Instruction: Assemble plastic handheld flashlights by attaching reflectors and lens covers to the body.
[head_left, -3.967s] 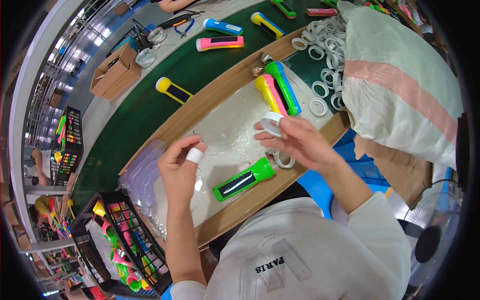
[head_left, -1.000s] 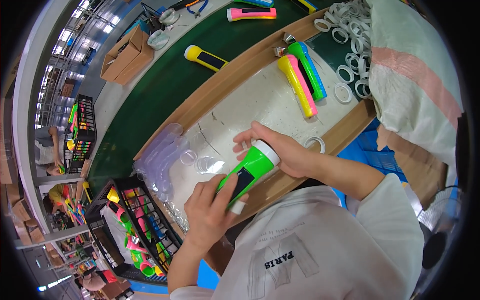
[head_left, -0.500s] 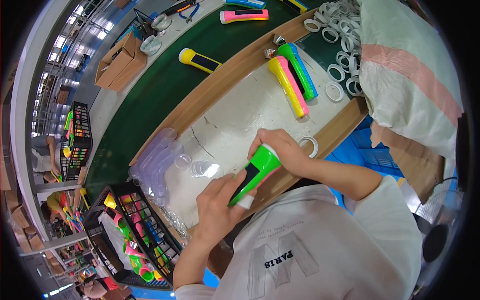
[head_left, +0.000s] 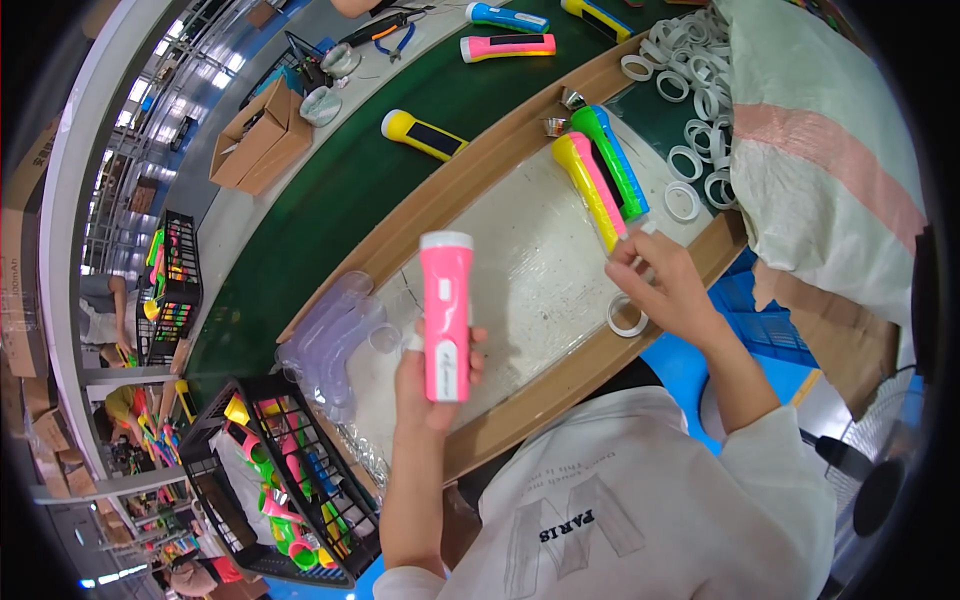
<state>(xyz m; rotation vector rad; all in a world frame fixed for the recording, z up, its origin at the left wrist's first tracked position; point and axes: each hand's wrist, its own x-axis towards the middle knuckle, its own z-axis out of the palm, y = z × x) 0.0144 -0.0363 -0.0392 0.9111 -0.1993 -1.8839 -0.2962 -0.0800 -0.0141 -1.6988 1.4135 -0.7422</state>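
Note:
Upright in my left hand is a pink flashlight with a white head ring and a white button, its face turned up. My fingers wrap around its lower part. My right hand is off it, fingers bent and apart, with its fingertips at the lower end of a yellow and pink flashlight; I cannot tell whether they touch. A green and blue flashlight lies alongside that one. A single white ring lies below my right hand.
Clear plastic lenses are stacked at the tray's left end. White rings pile up beside a woven sack. Small silver reflectors sit by the cardboard rim. A black crate holds flashlight parts. More flashlights lie on the green belt.
My right hand has let go of the flashlight and moved right toward the yellow and pink one. My left hand has turned the held flashlight upright, its pink side now showing instead of the green.

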